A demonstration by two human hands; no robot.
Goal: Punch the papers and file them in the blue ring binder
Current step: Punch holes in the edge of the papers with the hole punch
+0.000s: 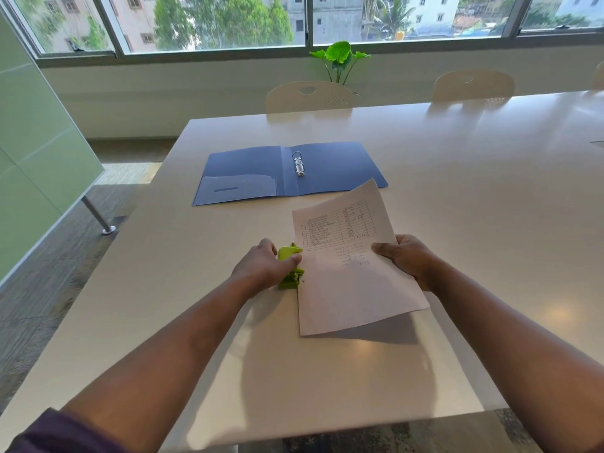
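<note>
On the white table (425,191): left hand (264,266) gripping green punch (291,266), right hand (408,259) pinching papers (353,276); punching underway, likely next threading onto blue ring binder (333,165).

Left hand (266,264) grip curled; right hand (407,258) grip pinching.

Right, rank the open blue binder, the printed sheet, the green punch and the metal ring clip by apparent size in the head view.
1. Open blue ring binder, the widest spread.
2. White printed paper sheet; it sits nearer the camera, so this gap is unsure.
3. Lime-green plastic hole punch, partly hidden.
4. Silver metal ring clip.
</note>
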